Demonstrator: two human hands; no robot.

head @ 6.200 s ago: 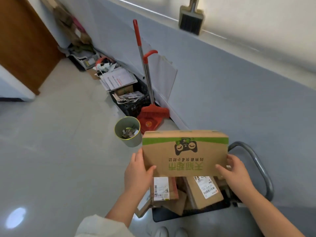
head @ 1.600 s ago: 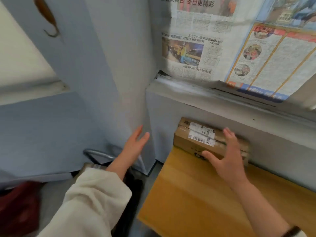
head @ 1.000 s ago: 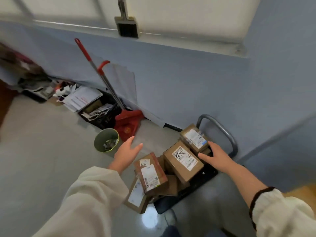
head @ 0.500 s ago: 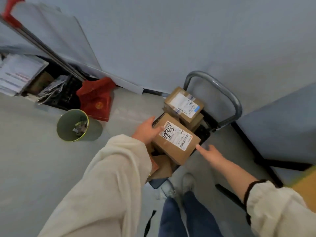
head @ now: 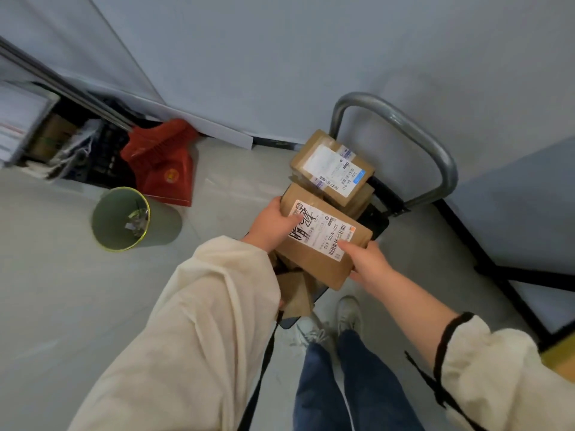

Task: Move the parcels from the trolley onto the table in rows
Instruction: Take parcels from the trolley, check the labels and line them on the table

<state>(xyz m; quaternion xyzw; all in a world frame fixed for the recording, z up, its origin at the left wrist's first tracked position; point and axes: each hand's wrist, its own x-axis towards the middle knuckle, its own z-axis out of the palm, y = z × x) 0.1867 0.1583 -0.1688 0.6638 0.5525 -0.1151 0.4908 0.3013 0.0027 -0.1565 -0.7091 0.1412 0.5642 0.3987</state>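
Note:
A brown cardboard parcel with a white label and black handwriting (head: 314, 262) sits on top of the pile on the trolley (head: 401, 126), whose grey handle curves up behind. My left hand (head: 272, 223) grips the parcel's left edge, thumb on the label. My right hand (head: 368, 261) holds its right edge. Just behind it lies a second labelled parcel (head: 331, 166) on other boxes. More brown parcels (head: 295, 293) lie lower on the deck, partly hidden by my left sleeve.
A green waste bin (head: 119, 219) and a red dustpan with broom (head: 165, 163) stand on the floor to the left, beside a black crate of papers (head: 62, 147). The table's black legs (head: 485, 259) and its wooden corner (head: 560, 359) are on the right. My feet stand by the trolley.
After leaving a parcel on the table I turned back to the trolley. Both hands have closed on the sides of the handwritten-label parcel; half a second ago the right hand was still off it.

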